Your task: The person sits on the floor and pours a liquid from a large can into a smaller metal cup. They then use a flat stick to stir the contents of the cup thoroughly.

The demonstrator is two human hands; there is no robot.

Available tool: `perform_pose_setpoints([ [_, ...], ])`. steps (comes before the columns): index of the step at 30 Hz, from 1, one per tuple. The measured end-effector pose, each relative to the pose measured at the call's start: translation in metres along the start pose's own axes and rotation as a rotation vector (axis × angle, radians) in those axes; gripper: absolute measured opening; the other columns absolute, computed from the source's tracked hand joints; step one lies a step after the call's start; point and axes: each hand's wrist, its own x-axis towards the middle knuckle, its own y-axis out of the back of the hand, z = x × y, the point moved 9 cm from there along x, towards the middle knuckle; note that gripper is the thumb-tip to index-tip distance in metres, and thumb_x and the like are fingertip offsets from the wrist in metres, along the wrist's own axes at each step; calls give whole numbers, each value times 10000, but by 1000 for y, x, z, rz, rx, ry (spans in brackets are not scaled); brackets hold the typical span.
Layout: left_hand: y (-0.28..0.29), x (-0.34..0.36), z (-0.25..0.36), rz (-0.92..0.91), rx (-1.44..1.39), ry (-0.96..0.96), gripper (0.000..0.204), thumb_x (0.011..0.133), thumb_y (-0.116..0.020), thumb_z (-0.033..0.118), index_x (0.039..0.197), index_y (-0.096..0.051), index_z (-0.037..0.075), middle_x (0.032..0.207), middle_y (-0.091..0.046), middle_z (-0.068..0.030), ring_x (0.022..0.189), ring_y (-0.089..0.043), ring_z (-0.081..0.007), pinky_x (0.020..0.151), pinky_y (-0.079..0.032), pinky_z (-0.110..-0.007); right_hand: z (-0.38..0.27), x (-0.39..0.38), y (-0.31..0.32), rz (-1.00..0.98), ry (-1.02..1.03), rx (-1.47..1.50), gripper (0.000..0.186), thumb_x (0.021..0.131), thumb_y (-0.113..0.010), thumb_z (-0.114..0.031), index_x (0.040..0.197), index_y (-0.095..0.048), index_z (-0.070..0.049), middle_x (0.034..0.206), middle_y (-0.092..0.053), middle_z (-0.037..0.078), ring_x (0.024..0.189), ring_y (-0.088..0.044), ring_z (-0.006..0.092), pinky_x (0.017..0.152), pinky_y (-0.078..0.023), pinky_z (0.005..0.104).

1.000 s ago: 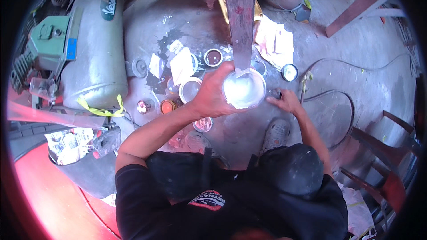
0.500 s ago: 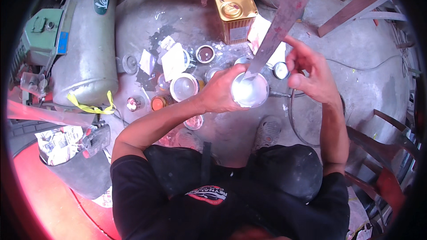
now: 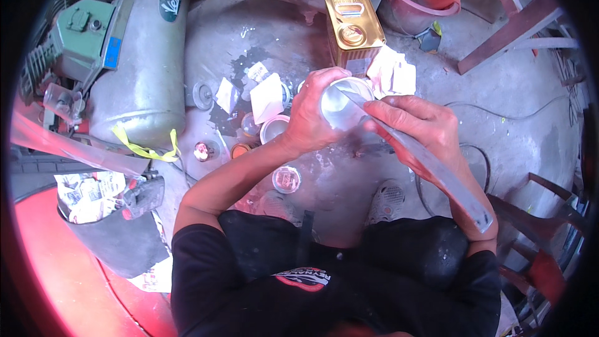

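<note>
My left hand point(image 3: 307, 115) is wrapped round a translucent cup point(image 3: 336, 120), which is tipped toward me with whitish contents inside. My right hand point(image 3: 424, 128) grips a long flat metal strip point(image 3: 446, 187) near the cup. One end of the strip reaches into the cup's mouth; its other end slants down to the right, over my right forearm. Below my left forearm, a round lid or small can point(image 3: 286, 179) sits on the floor. Beyond that forearm stand an open tub point(image 3: 274, 128) and an orange-topped jar point(image 3: 240, 150), both partly hidden.
A gold tin point(image 3: 354, 15) stands ahead, with crumpled white paper point(image 3: 393, 73) beside it. At left lies a grey compressor tank point(image 3: 140, 68). A reddish bucket point(image 3: 409, 15) and wooden legs point(image 3: 508, 25) are far right. A cable point(image 3: 486, 165) loops over the floor.
My right hand has gone from loose fingers beside the strip to gripping it. The strip has swung from pointing up and away to slanting down right. The cup has tipped and moved slightly farther away.
</note>
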Motion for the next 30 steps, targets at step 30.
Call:
perform_pose_setpoints([
  [30, -42, -35, -33, -193, -66, 332, 768, 670, -896, 219, 1325, -517, 86, 1207, -646, -145, 1127, -663, -315, 942, -523, -401, 39, -15, -36, -15, -156, 86, 128, 904, -726, -121, 987, -742, -24, 822, -690, 150, 707, -678, 327, 635, -535, 394],
])
